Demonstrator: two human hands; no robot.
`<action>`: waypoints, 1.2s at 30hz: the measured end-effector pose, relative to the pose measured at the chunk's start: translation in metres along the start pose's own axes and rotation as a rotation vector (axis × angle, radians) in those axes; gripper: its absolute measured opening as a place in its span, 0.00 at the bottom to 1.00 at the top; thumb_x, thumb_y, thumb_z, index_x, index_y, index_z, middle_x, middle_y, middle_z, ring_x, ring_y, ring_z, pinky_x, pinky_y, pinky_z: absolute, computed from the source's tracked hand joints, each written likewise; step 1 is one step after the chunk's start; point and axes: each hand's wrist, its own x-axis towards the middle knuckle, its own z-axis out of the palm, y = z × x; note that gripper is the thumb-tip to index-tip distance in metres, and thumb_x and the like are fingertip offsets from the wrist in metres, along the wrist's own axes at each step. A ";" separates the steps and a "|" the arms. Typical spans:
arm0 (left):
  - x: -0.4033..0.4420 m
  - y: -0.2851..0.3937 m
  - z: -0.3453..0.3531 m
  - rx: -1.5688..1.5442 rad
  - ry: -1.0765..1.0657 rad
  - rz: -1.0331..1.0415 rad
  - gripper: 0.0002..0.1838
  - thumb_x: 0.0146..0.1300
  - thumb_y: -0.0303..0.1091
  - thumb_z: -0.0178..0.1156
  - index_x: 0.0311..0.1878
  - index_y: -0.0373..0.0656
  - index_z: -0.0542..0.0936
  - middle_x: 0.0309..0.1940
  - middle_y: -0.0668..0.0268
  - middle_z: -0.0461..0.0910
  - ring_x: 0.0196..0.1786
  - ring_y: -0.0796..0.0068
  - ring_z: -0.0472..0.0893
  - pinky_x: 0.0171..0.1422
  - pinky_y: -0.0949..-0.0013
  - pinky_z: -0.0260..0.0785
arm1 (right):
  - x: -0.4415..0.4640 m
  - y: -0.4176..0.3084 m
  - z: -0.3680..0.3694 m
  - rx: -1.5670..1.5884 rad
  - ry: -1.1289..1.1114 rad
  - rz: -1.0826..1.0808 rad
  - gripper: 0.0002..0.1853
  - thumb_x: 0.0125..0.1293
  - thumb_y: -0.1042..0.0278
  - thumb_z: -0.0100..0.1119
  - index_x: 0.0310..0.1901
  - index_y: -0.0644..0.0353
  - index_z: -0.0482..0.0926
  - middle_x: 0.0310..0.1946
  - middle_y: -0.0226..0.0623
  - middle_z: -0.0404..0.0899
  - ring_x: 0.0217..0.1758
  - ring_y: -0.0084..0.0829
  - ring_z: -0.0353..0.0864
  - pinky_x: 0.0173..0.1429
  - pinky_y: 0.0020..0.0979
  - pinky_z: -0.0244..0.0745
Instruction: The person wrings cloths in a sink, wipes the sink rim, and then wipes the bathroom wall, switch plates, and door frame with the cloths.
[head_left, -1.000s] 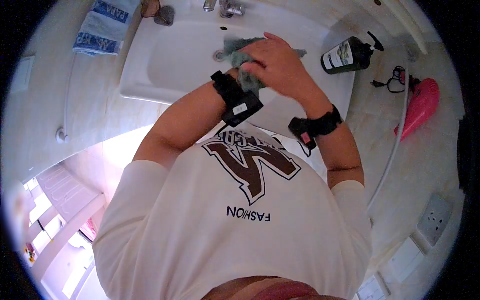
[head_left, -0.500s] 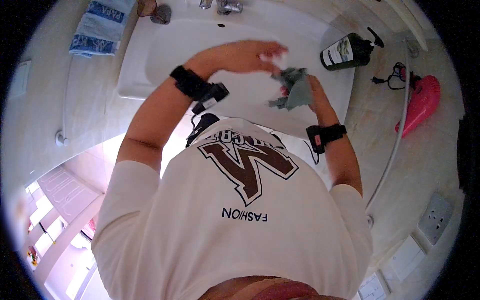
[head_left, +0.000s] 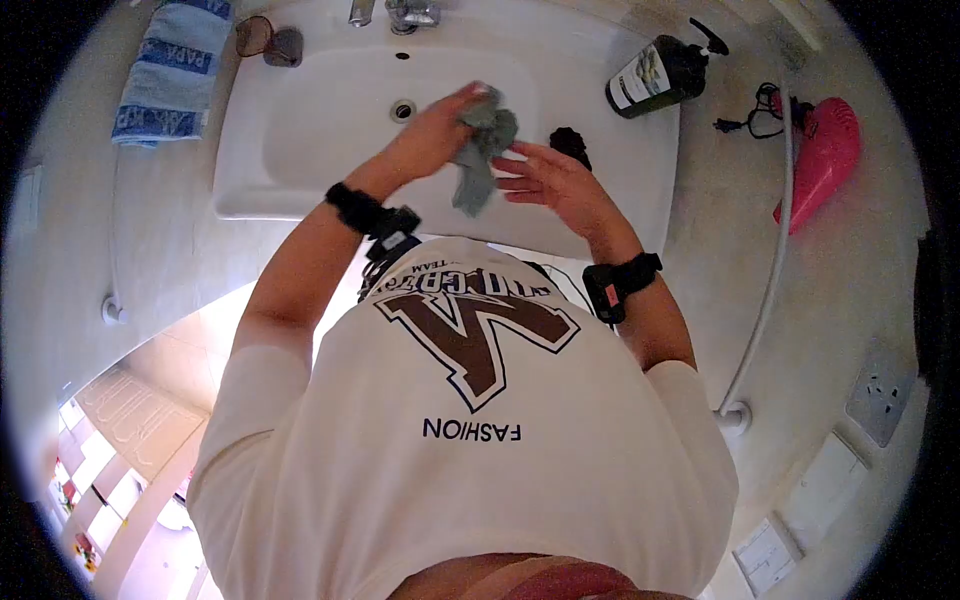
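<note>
A crumpled grey-green cloth (head_left: 485,135) hangs from my left hand (head_left: 432,138), whose fingers are closed on its upper part over the white sink (head_left: 330,200). Close to the cloth's right side is my right hand (head_left: 560,188), with its fingers spread; whether the fingertips touch the cloth is unclear. Just beyond the right hand, a small dark object (head_left: 570,146) lies on the sink.
Near the faucet (head_left: 410,14) are sunglasses (head_left: 284,46), with a blue towel (head_left: 175,75) farther left. A dark pump bottle (head_left: 655,77) stands at the sink's right. Farther right are a pink hair dryer (head_left: 830,150) and a pale hose (head_left: 787,240).
The cloth went from between both hands to my right hand, and is now in my left. My right hand has opened. The small dark object has come into sight, and the view has shifted slightly.
</note>
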 end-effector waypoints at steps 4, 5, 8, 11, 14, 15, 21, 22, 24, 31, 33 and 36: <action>-0.043 -0.038 -0.042 -0.370 0.082 -0.403 0.23 0.74 0.41 0.45 0.63 0.35 0.70 0.52 0.55 0.80 0.56 0.63 0.78 0.64 0.64 0.67 | -0.001 0.016 -0.093 -1.079 0.476 -0.048 0.17 0.69 0.60 0.55 0.55 0.55 0.79 0.55 0.44 0.79 0.52 0.40 0.82 0.58 0.38 0.74; -0.057 -0.053 -0.044 -0.422 0.112 -0.359 0.23 0.75 0.42 0.44 0.63 0.34 0.69 0.52 0.55 0.80 0.56 0.63 0.78 0.64 0.64 0.67 | -0.001 0.015 -0.103 -1.076 0.478 -0.047 0.17 0.69 0.60 0.55 0.55 0.55 0.79 0.55 0.44 0.79 0.52 0.40 0.82 0.58 0.38 0.74; -0.088 -0.086 -0.051 -1.193 0.444 -0.489 0.25 0.72 0.45 0.48 0.59 0.32 0.73 0.57 0.57 0.77 0.58 0.65 0.77 0.65 0.65 0.65 | 0.006 0.020 -0.116 -1.348 0.770 -0.160 0.18 0.65 0.63 0.59 0.55 0.56 0.78 0.52 0.45 0.79 0.51 0.47 0.80 0.58 0.40 0.73; -0.118 -0.100 -0.046 -0.855 0.396 -0.398 0.24 0.70 0.44 0.51 0.58 0.32 0.74 0.57 0.57 0.76 0.55 0.65 0.77 0.64 0.65 0.66 | 0.031 0.043 -0.098 -1.679 0.646 -0.443 0.18 0.62 0.66 0.59 0.55 0.58 0.78 0.50 0.46 0.80 0.52 0.48 0.79 0.58 0.42 0.73; -0.162 -0.185 -0.029 -0.190 -0.017 -0.608 0.25 0.66 0.41 0.54 0.60 0.31 0.72 0.56 0.57 0.76 0.53 0.66 0.77 0.62 0.65 0.66 | 0.029 0.089 -0.065 -1.593 0.456 -0.306 0.18 0.57 0.68 0.61 0.51 0.58 0.79 0.47 0.44 0.81 0.51 0.47 0.78 0.59 0.44 0.72; -0.153 -0.108 -0.034 -0.144 -0.099 -0.710 0.26 0.64 0.39 0.54 0.61 0.31 0.71 0.54 0.55 0.77 0.52 0.66 0.75 0.62 0.65 0.65 | 0.021 0.103 -0.070 -1.701 0.236 -0.442 0.17 0.58 0.67 0.61 0.49 0.58 0.79 0.45 0.46 0.81 0.52 0.45 0.77 0.61 0.42 0.71; -0.202 -0.148 -0.020 -0.044 -0.036 -0.422 0.26 0.56 0.31 0.54 0.61 0.41 0.74 0.53 0.52 0.79 0.58 0.54 0.74 0.67 0.61 0.62 | -0.034 0.088 -0.120 -1.523 0.478 -0.186 0.14 0.57 0.71 0.63 0.47 0.54 0.81 0.46 0.45 0.79 0.54 0.44 0.75 0.64 0.39 0.68; -0.205 -0.150 -0.019 -0.052 0.025 -0.431 0.26 0.54 0.29 0.53 0.61 0.43 0.75 0.54 0.53 0.78 0.59 0.52 0.74 0.68 0.60 0.61 | -0.038 0.064 -0.120 -1.557 0.472 -0.146 0.17 0.56 0.73 0.62 0.49 0.54 0.80 0.47 0.47 0.77 0.54 0.45 0.75 0.65 0.39 0.67; -0.209 -0.169 -0.011 -0.076 0.168 -0.368 0.23 0.57 0.29 0.52 0.59 0.43 0.76 0.54 0.52 0.78 0.58 0.51 0.74 0.68 0.60 0.61 | -0.032 0.044 -0.129 -1.599 0.470 -0.102 0.20 0.56 0.74 0.62 0.52 0.54 0.78 0.48 0.49 0.76 0.53 0.46 0.75 0.66 0.39 0.67; -0.200 -0.194 -0.019 -0.370 0.386 -0.663 0.17 0.69 0.34 0.50 0.58 0.39 0.74 0.48 0.49 0.79 0.52 0.55 0.78 0.58 0.61 0.69 | -0.025 0.011 -0.128 -0.201 0.607 -0.299 0.32 0.51 0.84 0.45 0.63 0.63 0.68 0.58 0.44 0.72 0.60 0.40 0.74 0.67 0.39 0.70; -0.176 -0.161 -0.028 0.026 0.333 -0.329 0.20 0.69 0.41 0.53 0.57 0.36 0.74 0.45 0.50 0.80 0.49 0.59 0.80 0.52 0.61 0.72 | -0.025 -0.008 -0.094 0.214 0.416 -0.311 0.30 0.55 0.83 0.43 0.63 0.64 0.68 0.58 0.46 0.72 0.62 0.42 0.73 0.67 0.39 0.71; -0.119 -0.104 -0.033 -0.243 0.354 -0.492 0.23 0.68 0.51 0.54 0.49 0.37 0.79 0.44 0.51 0.81 0.45 0.56 0.82 0.48 0.61 0.74 | 0.003 -0.015 -0.057 0.234 0.324 -0.285 0.27 0.57 0.83 0.43 0.62 0.65 0.70 0.57 0.45 0.73 0.61 0.41 0.75 0.67 0.39 0.72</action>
